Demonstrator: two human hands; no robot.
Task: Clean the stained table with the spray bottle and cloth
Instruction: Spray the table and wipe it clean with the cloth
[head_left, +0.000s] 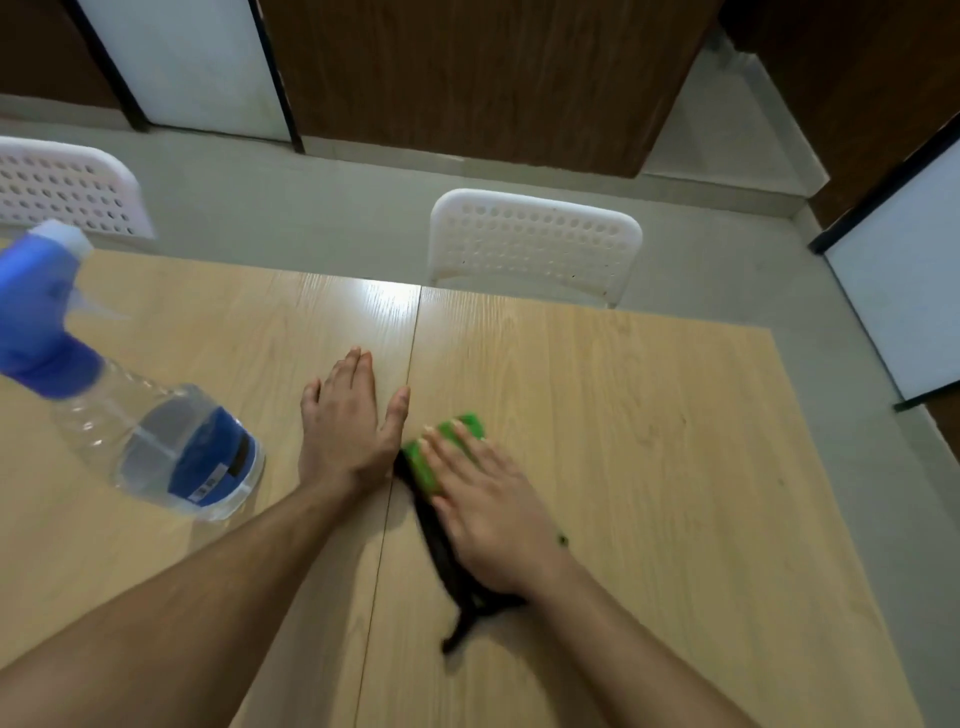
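Cloth (423, 462), green over a dark layer, lay on the table (649, 415) just right of the centre seam, mostly hidden under the right hand (488, 514), which pressed flat on it with fingers spread; its edges were blurred, a dark tail trailing toward the near side. Left hand (348, 421) rested open, palm down, empty, just beside the cloth. Spray bottle (130, 400) stood at left, blue head blurred and partly cut off. Pale wood-grain top showed glare farther back. Beyond: two white perforated chairs (535, 244), grey floor, brown panelled walls.
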